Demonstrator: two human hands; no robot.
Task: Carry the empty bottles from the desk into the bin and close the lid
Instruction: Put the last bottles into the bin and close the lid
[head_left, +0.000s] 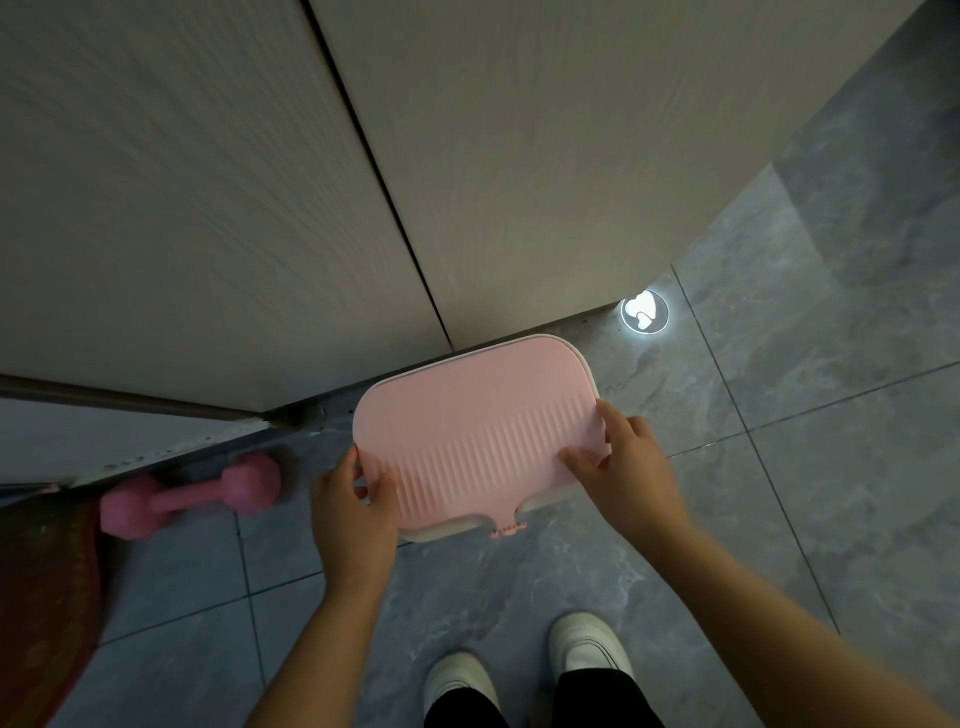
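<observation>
- Looking down from the head view, I start at the far left, where a reddish mat (41, 597) lies at the frame edge on the grey tiled floor (831, 519).
- Just right of the mat I see a pink dumbbell (189, 496) lying on the floor below the pale cabinet doors (208, 182).
- Next comes my left hand (353, 512): its thumb lies on top of the pink lid (478, 431) near the lid's left front corner, and its fingers curl under the edge, so it grips the lid.
- The lid sits flat on the white bin (441, 535), of which I see only a thin rim around the lid; the bin stands on the floor just in front of the cabinet's base. A small pink tab sticks out at the lid's near edge.
- I cannot see any bottles; the lid hides the bin's inside.
- My right hand (623, 462) grips the lid's right front corner, thumb on top, fingers wrapped round the side.
- Below, I see two white shoes (587, 644) on the tiles.
- Farther right, a bright round light spot (644, 310) with a heart shape shines on the floor beside the cabinet's corner.
</observation>
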